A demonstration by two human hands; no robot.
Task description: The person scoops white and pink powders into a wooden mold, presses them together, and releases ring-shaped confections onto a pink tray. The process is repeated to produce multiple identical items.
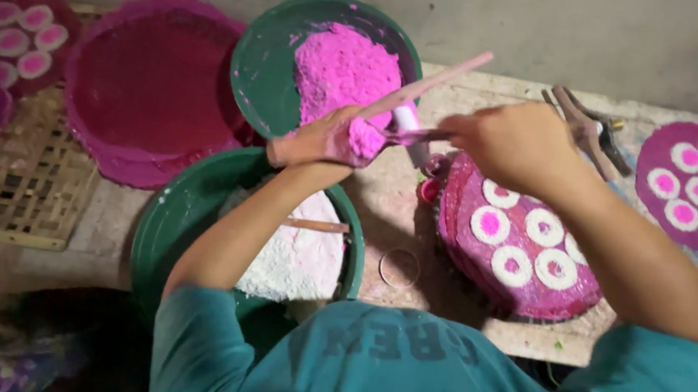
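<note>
My left hand point(324, 141) cups a lump of pink dough point(364, 138) just beside the pink bowl point(267, 76); my right hand point(504, 141) grips a blade point(419, 133) touching it

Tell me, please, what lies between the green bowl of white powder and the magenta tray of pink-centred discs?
In the head view, a small clear ring lies on the bare worktop between the white-powder bowl and the magenta tray; nothing else is there.

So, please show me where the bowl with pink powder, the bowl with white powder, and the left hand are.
bowl with pink powder point(263, 75): head view, bare green inner wall.
bowl with white powder point(168, 232): head view, green left rim.
left hand point(324, 139): head view, back of the hand, pink-stained.
</note>
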